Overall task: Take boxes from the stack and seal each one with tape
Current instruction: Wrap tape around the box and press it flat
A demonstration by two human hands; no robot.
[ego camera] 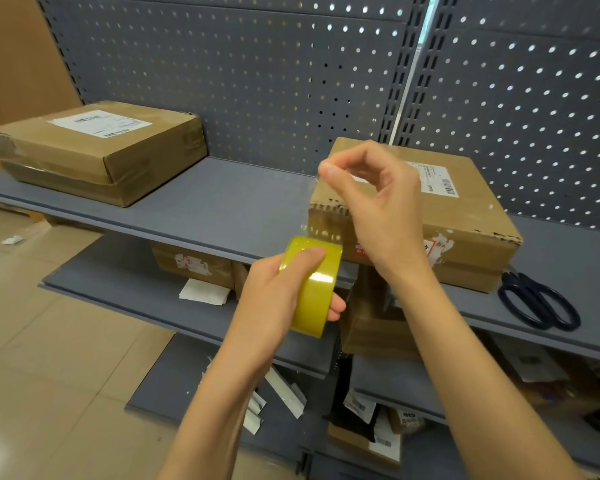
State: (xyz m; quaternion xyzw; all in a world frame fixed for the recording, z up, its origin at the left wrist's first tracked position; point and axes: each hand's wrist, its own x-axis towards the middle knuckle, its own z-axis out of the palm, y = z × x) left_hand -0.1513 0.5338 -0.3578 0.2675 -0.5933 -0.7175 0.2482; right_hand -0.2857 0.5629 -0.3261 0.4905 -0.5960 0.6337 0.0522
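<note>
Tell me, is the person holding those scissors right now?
No, the scissors lie on the shelf, while the left hand grips the tape roll and the right hand pinches its pulled-out end.

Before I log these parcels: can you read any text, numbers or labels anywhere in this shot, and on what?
Nothing reads legibly.
Left box label: printed lines and barcode, too blurred.
Right box label: barcode and small print, too small.
Red sticker on the right box's front: partly hidden behind the right hand, unreadable.
Torn label on the lower-shelf box: red marks only.
Bottom-shelf packet labels: barcodes, too small.
</note>
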